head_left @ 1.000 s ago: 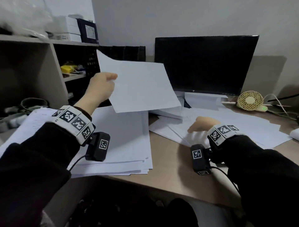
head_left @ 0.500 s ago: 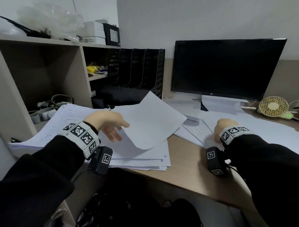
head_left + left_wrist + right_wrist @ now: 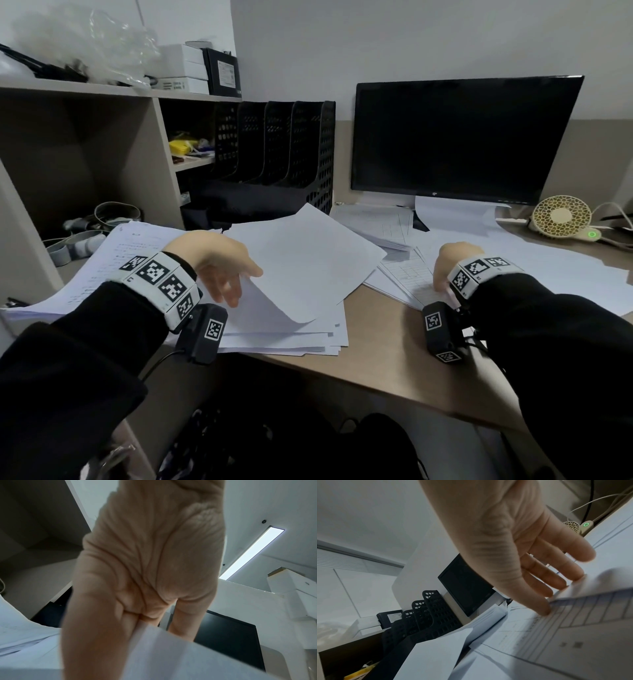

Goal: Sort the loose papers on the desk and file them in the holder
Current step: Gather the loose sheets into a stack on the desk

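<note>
White sheet (image 3: 301,263), pinched by left hand (image 3: 219,263) fingers (image 3: 227,291), points diagonally toward monitor (image 3: 459,137).

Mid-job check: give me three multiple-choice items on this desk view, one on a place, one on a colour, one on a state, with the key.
1. Where does the file holder stand?
A. Left of the monitor
B. Right of the desk fan
C. On the top shelf

2. What colour is the light on the desk fan's base?
A. Red
B. Green
C. Blue

3. What is the left hand doing?
A. Hanging idle off the desk
B. Holding a blank sheet over the left stack
C. Gripping the monitor

Key: 1 A, the black holder stands between shelf unit and screen. 2 B, a green ring glows there. 3 B, thumb and fingers pinch the sheet's edge while the right hand rests fingers on the printed forms.
</note>
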A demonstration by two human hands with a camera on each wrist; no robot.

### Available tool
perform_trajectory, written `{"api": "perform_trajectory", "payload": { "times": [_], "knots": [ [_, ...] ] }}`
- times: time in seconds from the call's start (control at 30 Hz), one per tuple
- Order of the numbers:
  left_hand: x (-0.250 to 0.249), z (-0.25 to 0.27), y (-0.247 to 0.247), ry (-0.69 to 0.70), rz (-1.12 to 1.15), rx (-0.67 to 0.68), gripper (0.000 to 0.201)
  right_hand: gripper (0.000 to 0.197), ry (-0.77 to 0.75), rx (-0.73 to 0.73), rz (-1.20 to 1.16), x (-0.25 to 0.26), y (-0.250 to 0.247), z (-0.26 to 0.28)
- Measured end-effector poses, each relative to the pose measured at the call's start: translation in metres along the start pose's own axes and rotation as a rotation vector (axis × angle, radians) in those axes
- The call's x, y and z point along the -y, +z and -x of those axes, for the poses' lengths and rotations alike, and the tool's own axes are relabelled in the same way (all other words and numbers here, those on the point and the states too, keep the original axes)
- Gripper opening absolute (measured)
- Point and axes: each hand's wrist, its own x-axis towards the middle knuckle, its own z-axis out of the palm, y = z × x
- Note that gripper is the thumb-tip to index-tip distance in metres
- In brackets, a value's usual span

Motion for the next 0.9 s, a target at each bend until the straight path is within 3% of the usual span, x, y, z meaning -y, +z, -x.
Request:
{"api": "perform_trajectory", "payload": {
  "times": [0.13,0.27,0.4,0.5,0.7,0.8,0.87,0.9],
  "knots": [
    [-0.002,-0.001,0.002,-0.064,-0.118,0.053,0.034,0.021,0.059,-0.021,-0.092,-0.002,0.001,-0.004],
    [-0.006,-0.005,0.005,-0.097,-0.209,0.019,0.022,0.022,0.039,-0.056,-0.068,0.0,0.005,-0.002],
    [-0.014,-0.009,0.005,-0.052,-0.213,-0.077,0.031,0.009,0.025,-0.068,-0.143,-0.007,0.003,-0.002],
    [-0.025,-0.008,0.008,0.042,-0.177,-0.14,0.024,0.012,-0.005,-0.062,-0.29,-0.01,-0.007,-0.003],
    [-0.036,-0.008,0.002,0.201,-0.112,-0.431,0.022,0.021,-0.242,-0.271,-0.732,0.006,-0.065,0.024],
    [-0.034,-0.008,-0.002,0.326,-0.119,-0.745,0.017,0.017,-0.462,-0.377,-1.027,0.021,-0.091,0.045],
    [-0.033,-0.006,-0.002,0.428,-0.062,-0.893,0.03,0.015,-0.58,-0.408,-1.201,0.03,-0.101,0.057],
    [-0.033,-0.006,-0.004,0.471,-0.005,-0.885,0.041,0.014,-0.624,-0.412,-1.273,0.033,-0.105,0.062]
  ]
}}
